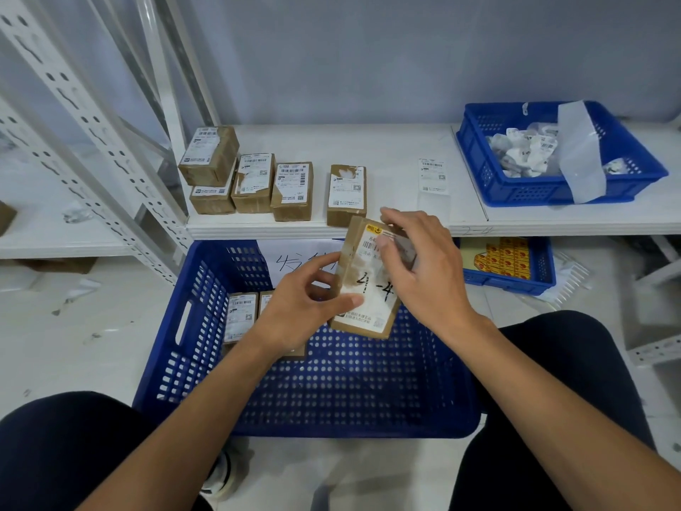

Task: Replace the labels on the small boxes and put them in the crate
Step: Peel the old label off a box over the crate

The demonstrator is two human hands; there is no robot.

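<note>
Biggest thing here is the blue crate (191,326) on the floor between the knees. The small box (368,289) is held in the air right over it, tilted, not inside yet. So a fumble probably isn't a disaster, it'd just drop in with the two boxes (239,317) already at the crate's left end. The annoying part is it'd go in with the label job half done.

Both hands are on that box. The left hand (302,307) grips the lower left edge with the thumb across the face. The right hand (423,267) is curled over the top end, thumb on the label (376,239). I can't tell if it's peeling or smoothing down. My guess at the real risk is the label going on crooked or creased, or tearing and leaving white scraps like the ones on the shelf boxes.

Around it:
- The white shelf (398,142) is just behind the crate.
- A blue bin (479,171) on the shelf's right holds crumpled white scraps.
- A smaller bin (541,274) lower down holds yellow-red sticker sheets (505,258).
- Four boxes (254,182) are bunched at the left of the shelf, with one more box (346,195) apart from them.
- A loose label (433,175) lies flat on the shelf.

Nothing really blocks the drop, the crate is mostly open floor.
</note>
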